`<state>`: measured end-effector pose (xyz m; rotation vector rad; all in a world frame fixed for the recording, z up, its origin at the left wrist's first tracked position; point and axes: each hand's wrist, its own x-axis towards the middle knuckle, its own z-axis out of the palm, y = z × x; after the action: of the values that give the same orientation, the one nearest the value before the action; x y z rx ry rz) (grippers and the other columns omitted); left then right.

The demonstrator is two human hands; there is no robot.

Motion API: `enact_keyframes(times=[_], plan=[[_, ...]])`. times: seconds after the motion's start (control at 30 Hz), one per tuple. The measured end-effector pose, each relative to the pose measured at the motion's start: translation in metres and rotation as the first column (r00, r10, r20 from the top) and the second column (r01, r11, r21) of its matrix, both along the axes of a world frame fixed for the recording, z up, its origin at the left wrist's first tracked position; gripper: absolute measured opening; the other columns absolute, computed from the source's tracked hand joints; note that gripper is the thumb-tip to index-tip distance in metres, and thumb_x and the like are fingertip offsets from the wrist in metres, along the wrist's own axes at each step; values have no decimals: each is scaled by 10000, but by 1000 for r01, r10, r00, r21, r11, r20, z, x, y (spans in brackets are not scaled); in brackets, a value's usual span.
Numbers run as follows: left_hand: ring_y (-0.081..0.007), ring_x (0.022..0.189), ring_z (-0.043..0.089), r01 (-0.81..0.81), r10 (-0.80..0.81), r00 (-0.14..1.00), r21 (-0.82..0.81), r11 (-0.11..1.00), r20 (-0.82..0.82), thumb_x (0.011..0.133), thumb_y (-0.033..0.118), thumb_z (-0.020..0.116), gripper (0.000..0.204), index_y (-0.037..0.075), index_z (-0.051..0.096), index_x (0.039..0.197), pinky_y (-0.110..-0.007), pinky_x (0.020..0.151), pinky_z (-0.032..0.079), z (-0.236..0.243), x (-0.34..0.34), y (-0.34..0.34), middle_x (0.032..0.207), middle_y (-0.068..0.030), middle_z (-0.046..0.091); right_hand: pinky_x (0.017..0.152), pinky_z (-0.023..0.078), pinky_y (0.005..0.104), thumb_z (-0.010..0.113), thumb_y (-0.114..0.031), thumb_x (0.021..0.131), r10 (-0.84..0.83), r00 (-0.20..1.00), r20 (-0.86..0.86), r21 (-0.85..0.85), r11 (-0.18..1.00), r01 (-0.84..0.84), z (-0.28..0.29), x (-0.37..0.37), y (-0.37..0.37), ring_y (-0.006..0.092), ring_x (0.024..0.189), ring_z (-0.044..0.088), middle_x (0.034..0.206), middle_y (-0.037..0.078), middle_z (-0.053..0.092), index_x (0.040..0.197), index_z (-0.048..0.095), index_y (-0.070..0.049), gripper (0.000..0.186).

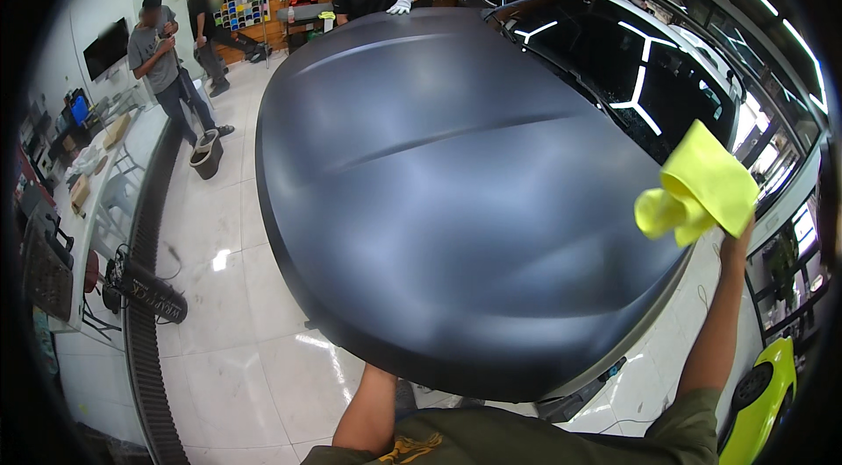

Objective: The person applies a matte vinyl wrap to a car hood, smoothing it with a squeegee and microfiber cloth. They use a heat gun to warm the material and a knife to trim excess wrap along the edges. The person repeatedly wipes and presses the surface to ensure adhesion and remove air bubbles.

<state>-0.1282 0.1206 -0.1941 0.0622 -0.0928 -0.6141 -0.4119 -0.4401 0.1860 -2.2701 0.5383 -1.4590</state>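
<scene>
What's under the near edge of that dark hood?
Just below the dark hood's near edge I can see the left forearm, passing out of sight there, and pale floor tiles. The left hand and anything farther underneath are covered.

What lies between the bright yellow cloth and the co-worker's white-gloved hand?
In the head view, only the broad matte grey-blue car hood; nothing rests along that stretch.

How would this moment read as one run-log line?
right grip: holds yellow cloth | left grip: hidden by hood | co-worker's gloved hand: at hood's far edge
</scene>
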Motion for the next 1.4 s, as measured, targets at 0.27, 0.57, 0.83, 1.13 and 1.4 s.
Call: enact_keyframes(times=[0.27,0.57,0.83,1.13,1.4], plan=[[-301,1142,551,112,-112,994,4,994,-17,975,424,439,516,30,496,1303,-452,963,460,-14,-6,-31,1277,-120,559,836,482,306,513,-327,962,-249,942,226,293,939,178,-92,-210,49,156,958,607,1146,65,607,1254,521,-37,411],[-305,1158,543,167,-167,986,12,986,8,975,418,438,516,29,489,1311,-459,974,453,-12,-1,-28,1294,-123,549,779,507,348,487,-254,954,-628,770,113,657,628,416,-172,-278,139,214,914,631,1073,101,620,1217,542,-31,349],[-309,1173,535,148,-148,989,-1,989,13,976,412,436,517,28,483,1319,-466,984,446,-29,-5,-18,1310,-125,541,660,506,357,565,-335,914,-763,638,106,697,514,499,-203,-300,150,210,779,622,941,78,616,1050,559,-19,344],[-313,1190,527,45,-62,990,126,991,131,977,405,435,517,26,476,1327,-473,995,438,-10,-8,24,1327,-128,531,655,548,383,560,-322,919,-809,586,-47,769,345,537,-262,-372,168,265,805,663,968,146,628,1095,524,34,399],[-340,1227,509,186,-201,960,-92,978,-195,991,427,344,534,55,471,1352,-491,1018,414,59,-31,71,1350,-137,525,614,566,425,541,-216,881,-764,599,-240,836,152,528,-322,-400,209,307,757,681,959,186,653,1084,562,58,342]])
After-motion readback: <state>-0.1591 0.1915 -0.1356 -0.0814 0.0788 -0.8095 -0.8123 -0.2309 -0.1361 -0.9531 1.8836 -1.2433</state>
